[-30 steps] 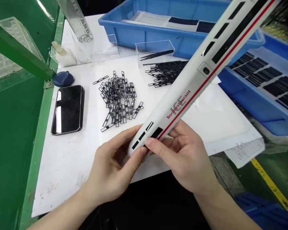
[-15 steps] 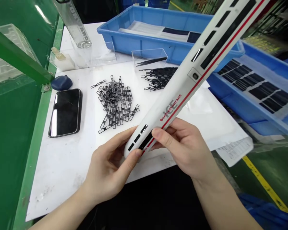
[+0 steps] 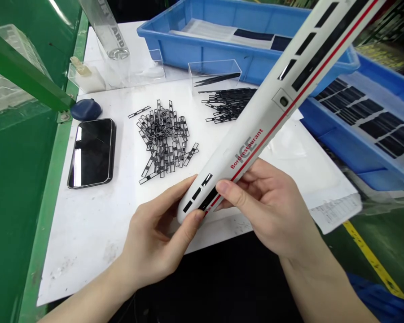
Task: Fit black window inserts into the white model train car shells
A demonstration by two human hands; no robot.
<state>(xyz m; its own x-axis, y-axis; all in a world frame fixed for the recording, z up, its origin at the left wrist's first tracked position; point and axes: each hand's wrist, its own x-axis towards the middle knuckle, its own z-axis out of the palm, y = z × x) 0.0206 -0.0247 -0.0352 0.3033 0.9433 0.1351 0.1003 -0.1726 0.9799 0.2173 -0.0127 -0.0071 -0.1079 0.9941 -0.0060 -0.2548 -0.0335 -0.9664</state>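
Observation:
A long white model train car (image 3: 252, 121) with a red stripe, dark windows and the lettering "ICE Bordrestaurant" slants from the lower middle up past the top right edge. My left hand (image 3: 161, 229) is closed round its lower end, thumb on the side by the dark window strip. Slightly higher, my right hand (image 3: 259, 202) grips the same car, its thumb pressed at the window strip and its other fingers partly hidden behind. Beyond the car lies a loose heap of small black-framed window pieces (image 3: 164, 139) on the white table, and a second pile of thin black strips (image 3: 227, 105).
A black phone-like device (image 3: 91, 153) and a dark blue lump (image 3: 86, 109) lie at left. Behind are a clear bottle (image 3: 109, 33), a clear box (image 3: 213, 74) holding black tweezers (image 3: 218, 80), and a blue bin (image 3: 202, 51). Another blue bin (image 3: 360, 157) stands right.
The view has shifted slightly, so the table items appear a little higher. Both hands keep the same hold on the train car, which appears slightly further right.

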